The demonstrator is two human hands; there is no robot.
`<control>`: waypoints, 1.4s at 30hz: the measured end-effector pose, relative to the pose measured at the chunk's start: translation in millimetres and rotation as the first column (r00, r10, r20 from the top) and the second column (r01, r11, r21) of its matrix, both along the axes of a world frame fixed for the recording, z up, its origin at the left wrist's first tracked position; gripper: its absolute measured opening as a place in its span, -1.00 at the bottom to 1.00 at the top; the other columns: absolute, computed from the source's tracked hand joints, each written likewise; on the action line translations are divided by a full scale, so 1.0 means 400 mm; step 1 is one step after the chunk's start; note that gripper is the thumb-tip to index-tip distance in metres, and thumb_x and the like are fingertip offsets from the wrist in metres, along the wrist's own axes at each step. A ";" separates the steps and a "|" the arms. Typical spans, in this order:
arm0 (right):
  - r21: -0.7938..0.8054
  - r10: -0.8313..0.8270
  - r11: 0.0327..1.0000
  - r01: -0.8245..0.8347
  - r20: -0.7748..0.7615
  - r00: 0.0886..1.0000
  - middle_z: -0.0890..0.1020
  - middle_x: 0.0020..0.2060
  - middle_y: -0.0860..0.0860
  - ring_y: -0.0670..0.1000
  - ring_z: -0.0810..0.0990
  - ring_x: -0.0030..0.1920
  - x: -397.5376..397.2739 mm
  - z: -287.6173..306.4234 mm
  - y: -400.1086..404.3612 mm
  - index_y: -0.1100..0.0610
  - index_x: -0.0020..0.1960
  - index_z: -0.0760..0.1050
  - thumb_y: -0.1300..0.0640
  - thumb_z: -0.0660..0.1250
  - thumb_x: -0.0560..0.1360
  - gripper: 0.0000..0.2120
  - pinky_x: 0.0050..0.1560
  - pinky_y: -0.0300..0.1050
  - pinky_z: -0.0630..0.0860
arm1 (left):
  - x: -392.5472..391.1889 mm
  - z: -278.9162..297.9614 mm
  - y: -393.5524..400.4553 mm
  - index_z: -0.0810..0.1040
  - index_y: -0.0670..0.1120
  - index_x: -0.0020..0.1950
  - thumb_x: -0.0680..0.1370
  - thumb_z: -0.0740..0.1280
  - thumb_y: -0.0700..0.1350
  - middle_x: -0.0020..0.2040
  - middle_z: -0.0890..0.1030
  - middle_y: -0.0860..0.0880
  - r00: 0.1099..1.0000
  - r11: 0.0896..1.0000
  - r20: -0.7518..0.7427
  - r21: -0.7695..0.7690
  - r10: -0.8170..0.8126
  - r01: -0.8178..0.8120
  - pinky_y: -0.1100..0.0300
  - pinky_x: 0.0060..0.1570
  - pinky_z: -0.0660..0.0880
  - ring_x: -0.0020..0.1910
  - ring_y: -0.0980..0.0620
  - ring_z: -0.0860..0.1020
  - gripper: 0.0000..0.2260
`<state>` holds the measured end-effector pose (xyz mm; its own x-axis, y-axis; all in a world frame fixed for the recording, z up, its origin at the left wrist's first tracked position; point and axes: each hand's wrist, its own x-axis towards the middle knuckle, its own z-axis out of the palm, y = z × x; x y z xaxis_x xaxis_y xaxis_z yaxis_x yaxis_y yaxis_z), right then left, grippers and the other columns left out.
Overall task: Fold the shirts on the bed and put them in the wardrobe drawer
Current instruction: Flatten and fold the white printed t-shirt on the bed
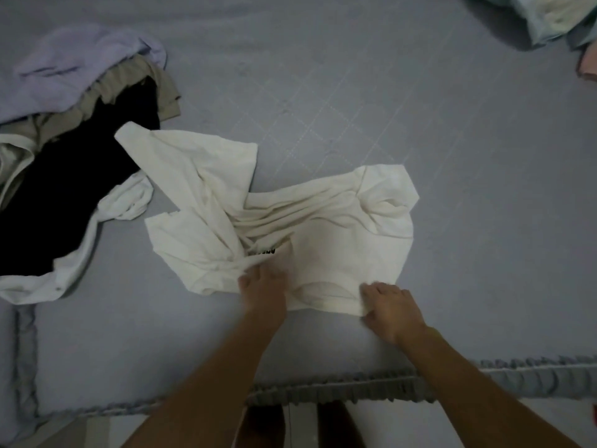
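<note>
A cream white shirt (323, 227) lies crumpled and partly spread on the grey bed (355, 92), with a bit of black print showing near its middle. My left hand (263, 289) grips a bunched fold of the shirt at its near edge. My right hand (392, 307) pinches the shirt's near right corner against the mattress. Both forearms reach in from the bottom of the view. The wardrobe drawer is not in view.
A heap of clothes (74, 124) sits at the left: lilac, beige, black and white garments. More pale clothes (555, 17) lie at the far right corner. The bed's ruffled edge (339, 392) runs along the bottom, with floor below it.
</note>
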<state>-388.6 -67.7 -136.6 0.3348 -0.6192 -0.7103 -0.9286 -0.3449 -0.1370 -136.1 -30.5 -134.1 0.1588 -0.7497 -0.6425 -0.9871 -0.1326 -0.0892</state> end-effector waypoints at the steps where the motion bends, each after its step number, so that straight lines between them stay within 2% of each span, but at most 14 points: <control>1: -0.014 0.030 0.999 -0.031 -0.015 0.999 0.37 0.44 0.07 0.12 0.36 0.40 -0.003 -0.002 0.007 0.04 0.52 0.20 -0.04 0.26 0.53 -0.40 0.36 -0.03 0.24 | 0.011 -0.002 0.019 0.44 0.09 0.31 0.53 0.26 -0.07 0.35 0.35 -0.08 1.000 1.000 0.023 -0.009 -0.003 0.004 -0.04 0.26 0.23 0.36 -0.15 0.30 -0.66; 4: -0.107 0.080 0.991 -0.078 0.018 0.997 0.43 0.37 0.16 0.20 0.43 0.32 0.002 -0.003 0.024 0.14 0.43 0.36 0.04 0.36 0.43 -0.41 0.29 0.02 0.33 | 0.036 -0.008 0.072 0.48 0.06 0.23 0.53 0.25 -0.05 0.29 0.42 -0.07 0.998 0.998 -0.002 0.000 -0.056 0.056 -0.06 0.29 0.18 0.34 -0.14 0.33 -0.73; 7: -0.209 0.070 0.976 -0.058 0.051 0.996 0.59 0.16 0.21 0.25 0.58 0.10 0.020 -0.001 0.027 0.20 0.21 0.56 0.09 0.56 0.18 -0.38 0.08 0.08 0.49 | 0.040 0.011 0.096 0.43 0.06 0.13 0.51 0.25 0.00 0.09 0.59 0.01 0.985 1.000 -0.175 0.021 0.016 -0.013 0.00 0.27 0.15 0.19 -0.06 0.50 -0.80; 11: -0.219 0.050 0.975 -0.038 0.049 0.998 0.52 0.23 0.08 0.16 0.48 0.20 0.039 0.003 0.025 0.05 0.32 0.47 0.07 0.35 0.45 -0.57 0.18 0.01 0.34 | 0.042 0.058 0.120 0.43 0.03 0.07 0.48 0.28 -0.04 -0.17 0.50 0.12 0.896 0.975 -0.439 -0.162 0.069 -0.154 0.07 0.28 0.16 0.00 -0.02 0.55 -0.82; 13: -0.227 -0.070 0.969 0.101 0.140 0.988 0.58 0.12 0.07 0.14 0.52 0.13 0.050 0.031 0.025 0.06 0.16 0.55 0.12 0.28 0.52 -0.76 0.13 -0.02 0.33 | 0.053 0.100 0.134 0.40 0.02 0.02 0.45 0.33 -0.08 -0.25 0.38 0.17 0.868 0.939 -0.491 -0.263 0.066 -0.220 0.09 0.23 0.19 -0.12 0.00 0.52 -0.82; 15: -0.211 -0.271 0.913 0.348 0.322 0.907 0.64 -0.14 0.17 0.23 0.58 -0.08 0.057 0.096 0.020 0.18 -0.05 0.57 0.22 0.31 0.49 -0.91 0.00 0.00 0.39 | 0.079 0.162 0.144 0.36 0.04 0.02 0.46 0.35 -0.10 -0.23 0.44 0.15 0.873 0.920 -0.478 -0.291 0.098 -0.262 0.16 0.16 0.13 -0.13 0.01 0.52 -0.78; 17: -0.130 -0.437 0.827 0.547 0.463 0.771 0.62 -0.25 0.21 0.24 0.55 -0.19 0.047 0.173 0.005 0.24 -0.08 0.52 0.28 0.32 0.51 -0.98 -0.10 0.01 0.41 | 0.121 0.216 0.153 0.42 0.03 0.12 0.51 0.33 -0.10 -0.06 0.56 0.07 0.912 0.929 -0.385 -0.265 0.145 -0.260 0.16 0.13 0.08 0.01 0.00 0.55 -0.79; 21: -0.064 -0.402 0.831 0.553 0.619 0.675 0.57 -0.27 0.06 0.10 0.51 -0.28 0.046 0.382 -0.043 0.13 -0.02 0.46 0.18 0.23 0.61 -0.95 -0.25 -0.11 0.32 | 0.221 0.374 0.142 0.57 -0.07 0.18 0.60 0.24 -0.11 0.14 0.55 -0.07 0.938 0.922 -0.275 -0.264 0.210 -0.283 0.07 0.15 0.25 0.19 -0.09 0.50 -0.80; 24: -0.150 -0.328 0.783 0.604 0.725 0.606 0.56 -0.18 0.04 0.06 0.49 -0.20 0.092 0.561 -0.093 0.15 0.04 0.47 0.16 0.20 0.63 -0.90 -0.24 -0.16 0.23 | 0.274 0.543 0.100 0.58 -0.17 0.05 0.62 0.22 -0.15 0.04 0.58 -0.18 0.893 0.822 -0.397 -0.422 0.213 -0.383 0.02 0.02 0.42 0.07 -0.19 0.55 -0.83; 28: -0.246 -0.209 0.705 0.665 0.824 0.527 0.56 -0.20 -0.01 0.00 0.49 -0.17 0.150 0.819 -0.140 0.11 0.05 0.50 0.09 0.21 0.62 -0.86 -0.20 -0.19 0.26 | 0.330 0.807 0.073 0.54 -0.18 0.05 0.62 0.21 -0.17 -0.07 0.63 -0.24 0.850 0.628 -0.511 -0.623 0.127 -0.467 -0.01 -0.12 0.45 -0.08 -0.24 0.58 -0.86; 33: -0.393 0.056 0.537 0.747 0.899 0.434 0.51 -0.37 -0.22 -0.22 0.44 -0.28 0.184 1.159 -0.177 -0.12 -0.09 0.50 -0.08 0.28 0.53 -0.93 -0.29 -0.49 0.27 | 0.400 1.119 0.049 0.53 -0.08 0.03 0.63 0.16 -0.07 -0.15 0.61 -0.12 0.870 0.365 -0.490 -0.820 -0.051 -0.440 0.05 -0.21 0.39 -0.16 -0.10 0.53 -0.83; 36: -0.358 0.103 0.404 0.842 0.932 0.347 0.53 -0.39 -0.18 -0.23 0.45 -0.33 0.180 1.259 -0.166 -0.01 -0.18 0.51 -0.12 0.30 0.49 -0.81 -0.31 -0.41 0.29 | 0.427 1.238 0.034 0.45 0.03 -0.07 0.62 0.15 -0.02 -0.28 0.51 0.05 0.849 0.194 -0.522 -0.844 -0.079 -0.500 0.24 -0.36 0.24 -0.28 0.09 0.44 -0.87; 39: -0.449 -0.045 0.473 0.758 0.847 0.530 0.51 -0.35 -0.04 -0.05 0.49 -0.26 0.169 1.221 -0.131 0.14 -0.21 0.52 -0.03 0.26 0.55 -0.72 -0.26 -0.11 0.20 | 0.435 1.263 0.034 0.50 -0.02 -0.04 0.63 0.17 -0.09 -0.20 0.56 0.02 0.845 0.276 -0.533 -0.819 -0.042 -0.503 0.27 -0.31 0.33 -0.22 0.04 0.47 -0.87; 42: -0.390 -0.107 0.489 0.780 0.861 0.497 0.53 -0.33 0.10 0.11 0.49 -0.23 0.148 1.196 -0.109 0.23 -0.23 0.47 0.01 0.23 0.57 -0.67 -0.26 -0.07 0.17 | 0.430 1.238 0.055 0.54 -0.08 0.00 0.63 0.20 -0.13 -0.12 0.61 -0.05 0.845 0.371 -0.525 -0.809 -0.104 -0.457 0.04 -0.14 0.45 -0.14 -0.06 0.54 -0.87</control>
<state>-329.6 -111.1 341.8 -0.0470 -0.9535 0.2976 -0.6785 -0.1881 -0.7101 35.9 -8.4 361.0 0.2970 -0.8877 0.3519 -0.7983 -0.0286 0.6016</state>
